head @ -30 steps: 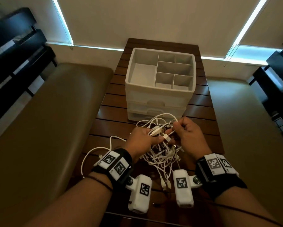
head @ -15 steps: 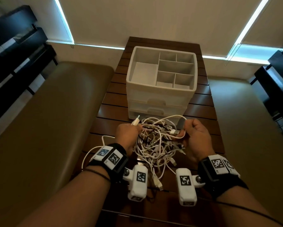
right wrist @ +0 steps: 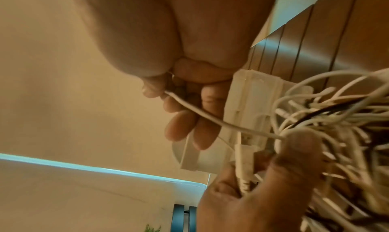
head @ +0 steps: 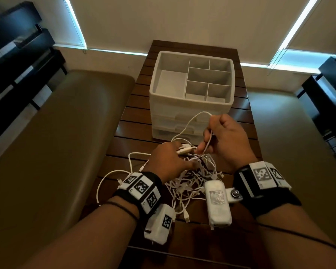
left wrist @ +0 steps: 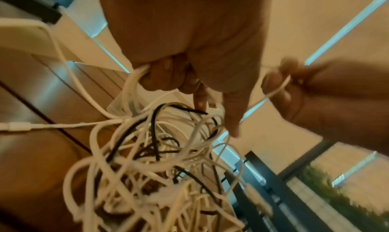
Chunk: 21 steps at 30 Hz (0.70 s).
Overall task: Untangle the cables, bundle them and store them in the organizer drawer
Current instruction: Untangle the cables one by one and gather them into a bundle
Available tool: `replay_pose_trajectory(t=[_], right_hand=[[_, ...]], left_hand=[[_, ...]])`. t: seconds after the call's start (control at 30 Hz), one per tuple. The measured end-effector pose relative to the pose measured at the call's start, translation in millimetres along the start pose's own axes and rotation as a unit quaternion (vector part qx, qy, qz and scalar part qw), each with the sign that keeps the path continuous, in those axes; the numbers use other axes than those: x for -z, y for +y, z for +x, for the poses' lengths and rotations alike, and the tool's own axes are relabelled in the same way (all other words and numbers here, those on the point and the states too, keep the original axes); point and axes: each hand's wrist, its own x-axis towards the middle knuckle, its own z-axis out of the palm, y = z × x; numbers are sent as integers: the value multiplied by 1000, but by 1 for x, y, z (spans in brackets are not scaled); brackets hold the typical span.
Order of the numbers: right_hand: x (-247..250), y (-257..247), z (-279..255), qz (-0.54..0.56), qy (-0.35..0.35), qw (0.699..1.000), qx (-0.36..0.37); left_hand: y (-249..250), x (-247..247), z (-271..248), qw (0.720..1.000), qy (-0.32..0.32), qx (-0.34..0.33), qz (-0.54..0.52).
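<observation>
A tangle of white and black cables (head: 190,181) (left wrist: 151,160) (right wrist: 336,127) lies on the slatted wooden table (head: 136,117), just in front of the white organizer (head: 190,105). My left hand (head: 169,160) (left wrist: 185,79) sits on the pile and grips a few white cables with their plugs (head: 184,149). My right hand (head: 221,136) (right wrist: 185,105) is raised above the pile and pinches one white cable (head: 192,121) (right wrist: 202,114), which loops up in front of the organizer's drawers. The drawers' fronts (head: 169,123) are partly hidden by the loop and my hands.
The organizer's top tray (head: 157,78) has several empty compartments. Padded tan benches (head: 52,144) (head: 299,144) flank the table. Dark shelving (head: 17,55) stands at the far left and right. A loose white cable loop (head: 105,183) trails left of the pile.
My right hand has risen and drawn one white cable up into a loop. My left hand has moved right and down onto the pile, holding plugs there.
</observation>
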Motion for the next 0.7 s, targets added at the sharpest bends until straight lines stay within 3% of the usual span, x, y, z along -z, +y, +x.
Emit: replay_pose_trajectory(t=[0.1,0.2,0.33,0.43,0.57,0.7], right_hand=[[-5,-4,-3,5,-7,1000,-12],[-2,1,-5,37,21,999,-22],[7,16,-4,44,19,999,-8],[13,40,-9,-34,-36,997,-57],[11,68,-12,-200,-33,979,-11],[20,83,-13,-123,-136,982,-38]], left_hand=[[-7,-1,7,997,10,-21,79],[-10,-1,12,986,-63,-17,151],[-14,-3,11,995,-55,30,79],[-16,-7,11,996,-54,64,15],[-13,-8,12,995,-31,83,-37],[-14,-10,13,987,-2,124,-101]])
